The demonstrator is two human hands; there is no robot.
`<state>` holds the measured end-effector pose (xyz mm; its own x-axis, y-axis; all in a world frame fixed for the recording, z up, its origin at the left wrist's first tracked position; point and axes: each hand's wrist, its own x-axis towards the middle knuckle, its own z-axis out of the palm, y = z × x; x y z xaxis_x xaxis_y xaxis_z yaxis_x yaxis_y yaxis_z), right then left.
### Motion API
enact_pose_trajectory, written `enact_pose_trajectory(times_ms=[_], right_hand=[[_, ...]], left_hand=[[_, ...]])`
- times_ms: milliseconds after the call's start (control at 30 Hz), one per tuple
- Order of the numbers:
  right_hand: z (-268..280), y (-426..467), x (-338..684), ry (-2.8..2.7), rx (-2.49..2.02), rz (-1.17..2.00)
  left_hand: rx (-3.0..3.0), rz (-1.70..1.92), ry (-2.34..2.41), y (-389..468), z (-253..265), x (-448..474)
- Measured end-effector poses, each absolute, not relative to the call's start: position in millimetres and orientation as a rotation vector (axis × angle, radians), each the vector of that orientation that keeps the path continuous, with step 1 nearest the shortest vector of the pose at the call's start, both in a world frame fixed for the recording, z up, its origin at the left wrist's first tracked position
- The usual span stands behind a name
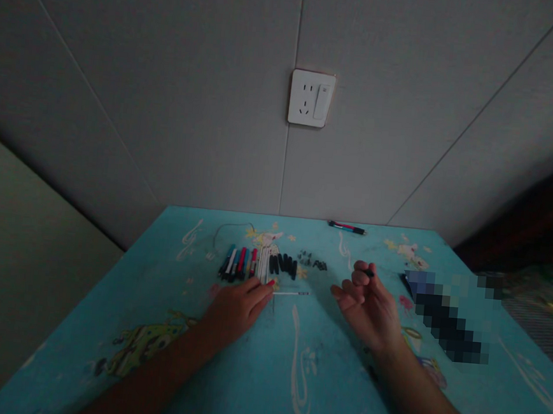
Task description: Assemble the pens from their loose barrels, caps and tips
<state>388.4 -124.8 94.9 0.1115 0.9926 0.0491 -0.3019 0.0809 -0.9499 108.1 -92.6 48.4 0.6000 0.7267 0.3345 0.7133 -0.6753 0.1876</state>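
Blue tabletop (329,390): one white rod (291,293) lies midway between side edges, left hand (237,307) covering one end; whether that grip clasps it, cannot tell. Right hand (372,307): grip pinching one black piece (369,273). Beyond the rod, about five black tubes (280,262). Far edge: two pens (346,228).

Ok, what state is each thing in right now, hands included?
Left hand: lowered, at one end of a single white rod; grip unclear.
Right hand: raised, pinching a small dark piece.
Coloured barrels: lying side by side.
White rods: lying side by side.
Black tubes: lying in a row.
Small loose pieces: scattered.
Pens: lying close together.
Wall socket: nothing plugged in.
Switch: position unclear.
Pixelated item: state unreadable.
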Motion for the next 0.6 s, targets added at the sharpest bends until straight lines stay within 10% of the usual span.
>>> enact_pose_trajectory(times_ms=[600], right_hand=[[71.1, -124.9, 370.8, -1.706, -1.357, 0.968]], left_hand=[[2.755, 0.679, 1.262, -93.5, 49.3, 109.0]])
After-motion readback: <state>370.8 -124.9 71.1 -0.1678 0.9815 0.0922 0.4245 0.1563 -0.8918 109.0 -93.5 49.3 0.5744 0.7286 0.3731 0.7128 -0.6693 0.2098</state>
